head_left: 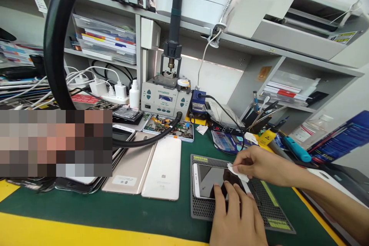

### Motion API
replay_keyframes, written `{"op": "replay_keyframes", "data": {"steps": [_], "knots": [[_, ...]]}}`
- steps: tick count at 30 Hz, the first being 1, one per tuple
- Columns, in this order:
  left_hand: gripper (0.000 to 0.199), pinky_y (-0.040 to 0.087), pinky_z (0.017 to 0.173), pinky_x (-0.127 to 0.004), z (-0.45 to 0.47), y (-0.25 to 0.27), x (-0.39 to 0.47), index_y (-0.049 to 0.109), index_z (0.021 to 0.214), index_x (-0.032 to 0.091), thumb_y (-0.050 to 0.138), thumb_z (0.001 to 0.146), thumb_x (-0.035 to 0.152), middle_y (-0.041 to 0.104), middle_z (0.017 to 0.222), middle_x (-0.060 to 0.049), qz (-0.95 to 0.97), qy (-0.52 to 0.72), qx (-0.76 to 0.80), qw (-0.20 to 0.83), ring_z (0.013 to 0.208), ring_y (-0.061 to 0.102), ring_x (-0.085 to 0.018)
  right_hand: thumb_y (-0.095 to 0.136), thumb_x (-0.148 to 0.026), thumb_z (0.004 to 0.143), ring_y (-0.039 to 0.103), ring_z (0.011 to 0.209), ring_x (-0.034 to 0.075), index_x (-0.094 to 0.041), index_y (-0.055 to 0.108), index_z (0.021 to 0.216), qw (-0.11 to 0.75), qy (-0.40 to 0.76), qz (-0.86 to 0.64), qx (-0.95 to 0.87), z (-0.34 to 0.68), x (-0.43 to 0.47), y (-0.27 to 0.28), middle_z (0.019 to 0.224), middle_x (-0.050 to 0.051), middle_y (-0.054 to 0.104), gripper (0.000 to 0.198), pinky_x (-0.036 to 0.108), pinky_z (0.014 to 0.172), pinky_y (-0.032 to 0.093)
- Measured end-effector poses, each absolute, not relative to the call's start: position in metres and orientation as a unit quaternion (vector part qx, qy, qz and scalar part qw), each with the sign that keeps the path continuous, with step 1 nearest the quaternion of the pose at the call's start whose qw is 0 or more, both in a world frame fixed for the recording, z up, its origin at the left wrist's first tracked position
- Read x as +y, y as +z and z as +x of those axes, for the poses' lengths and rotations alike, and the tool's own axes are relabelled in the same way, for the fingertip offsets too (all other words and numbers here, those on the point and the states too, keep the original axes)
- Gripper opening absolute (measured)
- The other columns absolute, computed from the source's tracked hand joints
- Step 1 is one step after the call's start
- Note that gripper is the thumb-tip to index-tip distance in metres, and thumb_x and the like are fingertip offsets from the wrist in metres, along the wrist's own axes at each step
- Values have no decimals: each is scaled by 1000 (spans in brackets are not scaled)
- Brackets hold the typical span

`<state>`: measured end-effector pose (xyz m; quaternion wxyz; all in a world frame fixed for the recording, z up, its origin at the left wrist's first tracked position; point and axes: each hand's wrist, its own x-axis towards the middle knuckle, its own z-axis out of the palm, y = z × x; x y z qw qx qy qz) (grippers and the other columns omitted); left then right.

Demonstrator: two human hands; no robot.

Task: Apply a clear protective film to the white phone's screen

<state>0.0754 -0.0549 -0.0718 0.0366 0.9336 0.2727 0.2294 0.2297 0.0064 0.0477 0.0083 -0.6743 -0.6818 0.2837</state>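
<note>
A white-framed smartphone [206, 182] with a dark screen lies face up on a grey honeycomb mat [201, 210]. My left hand [238, 215] reaches in from the bottom edge, its fingers stretched out and resting on the lower part of the phone. From the right comes my right hand [250, 161], closed in a pinch on a crumpled white tissue [242, 177] at the phone's right end. Part of the screen is hidden beneath my hands and the tissue.
Left of the mat lie a white phone [163, 169] and a gold one [129, 167], beside stacked phones. A hot air station [165, 98] stands behind, its black hose [54, 38] looping across the left. Tools [258, 107] and a bottle [313, 130] are at right.
</note>
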Motion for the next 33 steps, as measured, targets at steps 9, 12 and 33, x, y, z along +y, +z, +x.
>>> {"op": "replay_keyframes", "data": {"steps": [9, 12, 33], "knots": [[86, 35, 104, -78, 112, -114, -66, 68, 134, 3, 27, 97, 69, 63, 135, -28, 905, 260, 332, 49, 130, 46, -53, 61, -37, 89, 56, 62, 16, -18, 75, 80, 1, 247, -633, -734, 195, 18, 47, 70, 3, 71, 26, 25, 55, 38], [87, 34, 105, -77, 112, -115, -69, 69, 132, 3, 24, 97, 69, 64, 133, -28, 892, 291, 343, 39, 130, 47, -52, 61, -33, 89, 57, 61, 15, -18, 75, 80, 5, 236, -617, -751, 179, 23, 47, 70, 2, 72, 23, 25, 55, 38], [82, 43, 102, -73, 96, -76, -63, 64, 137, 4, 31, 99, 67, 63, 138, -26, 925, 192, 315, 85, 129, 52, -51, 62, -27, 84, 55, 61, 12, -18, 77, 80, 7, 292, -543, -787, 131, 43, 43, 70, -1, 71, 18, 21, 52, 37]]}}
